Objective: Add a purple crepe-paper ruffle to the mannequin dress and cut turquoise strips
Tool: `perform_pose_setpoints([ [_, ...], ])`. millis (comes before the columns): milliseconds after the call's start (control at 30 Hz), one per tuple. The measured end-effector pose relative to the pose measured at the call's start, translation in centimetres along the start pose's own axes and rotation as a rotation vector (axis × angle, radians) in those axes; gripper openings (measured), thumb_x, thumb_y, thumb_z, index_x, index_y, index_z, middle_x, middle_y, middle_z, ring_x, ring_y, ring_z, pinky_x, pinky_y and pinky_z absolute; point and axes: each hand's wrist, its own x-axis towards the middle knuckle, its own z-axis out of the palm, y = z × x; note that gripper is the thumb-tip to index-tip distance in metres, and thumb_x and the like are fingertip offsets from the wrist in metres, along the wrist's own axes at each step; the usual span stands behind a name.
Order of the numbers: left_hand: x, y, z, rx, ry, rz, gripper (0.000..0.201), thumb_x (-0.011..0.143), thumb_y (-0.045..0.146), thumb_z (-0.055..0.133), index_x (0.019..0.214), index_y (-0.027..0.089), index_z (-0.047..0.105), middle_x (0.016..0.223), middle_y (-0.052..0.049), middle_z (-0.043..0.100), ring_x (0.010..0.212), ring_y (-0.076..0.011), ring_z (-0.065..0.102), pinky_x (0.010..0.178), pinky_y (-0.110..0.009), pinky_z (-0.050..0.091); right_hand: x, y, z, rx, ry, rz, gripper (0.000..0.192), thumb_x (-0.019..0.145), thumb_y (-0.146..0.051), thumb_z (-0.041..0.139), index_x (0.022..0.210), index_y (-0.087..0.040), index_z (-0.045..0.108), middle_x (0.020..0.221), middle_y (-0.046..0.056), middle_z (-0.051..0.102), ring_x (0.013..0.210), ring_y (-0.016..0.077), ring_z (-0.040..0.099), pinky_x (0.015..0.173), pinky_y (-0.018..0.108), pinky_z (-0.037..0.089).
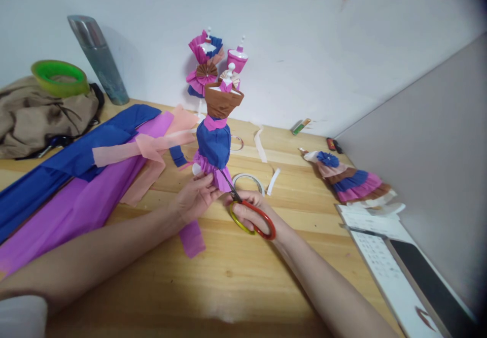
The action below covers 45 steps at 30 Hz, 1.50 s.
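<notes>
In the middle stands a small dress form [214,142] in crepe paper, with a brown top, pink waistband, blue skirt and ruffled pink-purple hem [220,179]. My left hand [198,196] has its fingers closed on that hem from the lower left. Scissors [262,221] with red and yellow handles are held in my right hand [249,208]. Their dark blades point up and left, against the hem and lower skirt. Whether the blades are parted is hard to see. Behind my right hand lies a tape roll [249,176], partly hidden.
Blue [95,142] and purple crepe paper strips [87,201] cover the table's left side, near a grey bottle [101,61] and green tape roll [61,76]. Other dress forms [205,69] stand by the wall. A paper-dressed form [350,178] lies at right, above a white board [391,267].
</notes>
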Motion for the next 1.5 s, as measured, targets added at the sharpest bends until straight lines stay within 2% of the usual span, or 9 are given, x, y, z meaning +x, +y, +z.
perform_pose_setpoints([
  [367, 0.3, 0.0, -0.5, 0.005, -0.029, 0.015, 0.012, 0.081, 0.003, 0.065, 0.080, 0.015, 0.066, 0.082, -0.003, 0.073, 0.077, -0.0146, 0.068, 0.080, -0.029, 0.054, -0.4, -0.6, -0.3, -0.109, -0.098, -0.062, 0.048, 0.076, -0.056, 0.073, 0.100, -0.015, 0.066, 0.064, -0.005, 0.049, 0.048, 0.0066, 0.041, 0.042, 0.020, 0.034],
  [600, 0.1, 0.1, -0.5, 0.070, -0.056, 0.008, 0.008, 0.080, 0.007, 0.065, 0.080, 0.014, 0.064, 0.075, -0.003, 0.070, 0.068, -0.0157, 0.066, 0.069, -0.029, 0.054, -0.6, -0.6, 0.5, -0.262, -0.043, -0.142, 0.037, 0.079, -0.049, 0.072, 0.098, -0.017, 0.065, 0.065, -0.005, 0.044, 0.053, 0.0085, 0.035, 0.049, 0.023, 0.029],
  [733, -0.2, 0.2, 0.0, 0.074, -0.063, -0.020, 0.012, 0.085, 0.011, 0.059, 0.074, 0.013, 0.065, 0.071, -0.004, 0.068, 0.065, -0.0150, 0.064, 0.063, -0.028, 0.053, -0.6, -0.6, 0.8, -0.462, 0.030, -0.173, 0.035, 0.078, -0.046, 0.074, 0.096, -0.017, 0.067, 0.071, -0.002, 0.049, 0.060, 0.0110, 0.039, 0.055, 0.024, 0.032],
  [867, -0.3, 0.4, 0.5, -0.002, 0.014, -0.067, 0.023, 0.091, 0.013, 0.051, 0.074, 0.012, 0.067, 0.072, -0.005, 0.069, 0.067, -0.0157, 0.065, 0.072, -0.032, 0.056, -1.0, -0.9, 1.1, -0.682, 0.068, -0.143, 0.031, 0.078, -0.043, 0.072, 0.092, -0.016, 0.067, 0.066, -0.002, 0.049, 0.059, 0.0122, 0.040, 0.056, 0.024, 0.033],
  [967, -0.2, 0.4, 0.5, -0.038, 0.054, -0.062, 0.033, 0.094, 0.018, 0.047, 0.065, 0.014, 0.062, 0.060, -0.004, 0.062, 0.060, -0.0155, 0.061, 0.075, -0.036, 0.056, -1.6, -1.5, 1.2, -0.858, 0.082, -0.131, 0.025, 0.081, -0.038, 0.068, 0.091, -0.016, 0.068, 0.069, 0.001, 0.056, 0.060, 0.0143, 0.047, 0.059, 0.026, 0.035],
  [1033, -0.1, 0.4, 0.3, -0.054, 0.092, -0.043, 0.031, 0.093, 0.019, 0.052, 0.063, 0.015, 0.059, 0.058, -0.002, 0.058, 0.059, -0.0146, 0.059, 0.080, -0.036, 0.056, -2.3, -2.1, 1.1, -1.005, 0.071, -0.093, 0.022, 0.081, -0.035, 0.068, 0.092, -0.016, 0.069, 0.074, 0.003, 0.061, 0.063, 0.0163, 0.052, 0.060, 0.027, 0.036],
  [1233, -0.1, 0.0, 0.0, 0.066, 0.094, 0.069, 0.008, 0.084, 0.010, 0.063, 0.084, 0.018, 0.062, 0.091, -0.004, 0.068, 0.095, -0.0166, 0.064, 0.099, -0.035, 0.047, -3.9, -3.9, 1.2, -1.347, 0.023, 0.036, 0.037, 0.083, -0.026, 0.064, 0.119, -0.024, 0.066, 0.099, 0.009, 0.073, 0.080, 0.0232, 0.066, 0.065, 0.028, 0.040],
  [1367, -0.6, -0.7, 0.2, 0.184, 0.059, 0.137, 0.026, 0.075, 0.004, 0.070, 0.095, 0.020, 0.064, 0.098, 0.000, 0.067, 0.095, -0.0121, 0.062, 0.096, -0.030, 0.047, -4.1, -3.8, 1.9, -1.454, 0.029, 0.139, 0.035, 0.085, -0.020, 0.058, 0.120, -0.022, 0.064, 0.099, 0.010, 0.074, 0.079, 0.0219, 0.068, 0.064, 0.027, 0.039],
  [1500, -0.7, -1.4, 0.2, 0.311, 0.041, 0.144, 0.028, 0.064, 0.011, 0.081, 0.085, 0.016, 0.064, 0.080, 0.000, 0.064, 0.078, -0.0116, 0.060, 0.075, -0.024, 0.048, -3.9, -2.8, 2.8, -1.521, 0.050, 0.193, 0.032, 0.089, -0.023, 0.051, 0.118, -0.017, 0.061, 0.101, 0.013, 0.073, 0.082, 0.0244, 0.070, 0.061, 0.028, 0.038],
])
